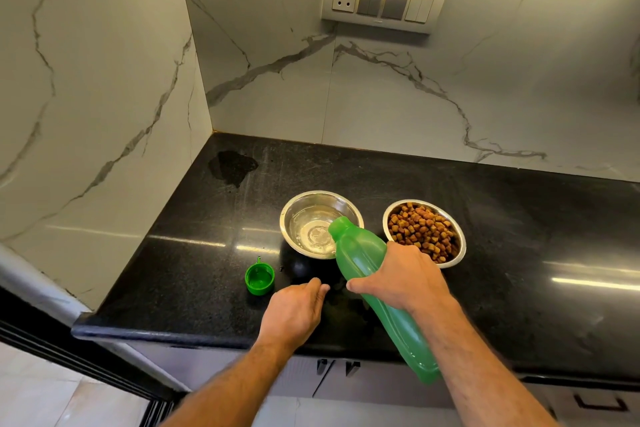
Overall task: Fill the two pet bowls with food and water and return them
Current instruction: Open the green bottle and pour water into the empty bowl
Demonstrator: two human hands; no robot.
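Nearest the camera: two bare forearms reaching out over the black desk (519,218). Right hand (405,279) wrapped around a green bottle (360,253), grip closed tight on its middle, bottle tipped down and forward with its open mouth over the near rim of the water bowl (311,229). Left hand (294,308) hovering low just beside the bottle, grip loose and holding nothing, fingers half curled. Green cap (259,278) lying open side up on the desk, left of that hand. Further back, steel water bowl with some water in it, and right beside it the food bowl (424,233) full of brown kibble. Small puddle (232,165) near the far corner. Switch panel (382,1) up on the marble wall.
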